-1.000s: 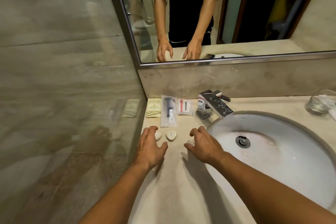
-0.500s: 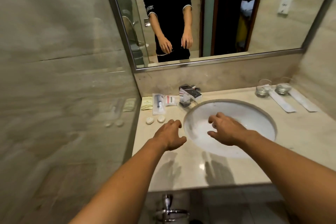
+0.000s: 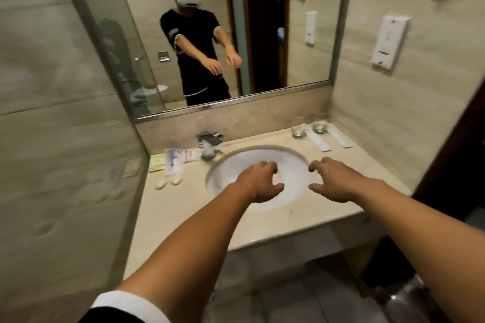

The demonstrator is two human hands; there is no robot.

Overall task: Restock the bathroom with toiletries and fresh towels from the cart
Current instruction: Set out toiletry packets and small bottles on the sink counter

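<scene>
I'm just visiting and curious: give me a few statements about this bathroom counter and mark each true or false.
1. Both hands, left hand and right hand, hold nothing. True.
2. Two small white soaps lie left of the sink basin. True.
3. The two drinking glasses stand beside the soaps. False: they stand at the counter's far right corner.
4. A towel lies in the basin. False: no towel shows there.
5. The faucet stands behind the basin, at its left. True.

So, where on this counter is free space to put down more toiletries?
Bare: the counter's front strip before the sink, and the patch right of the basin, in front of the glasses. Crowded: the back-left corner, with sachets and two soaps beside the faucet.
</scene>
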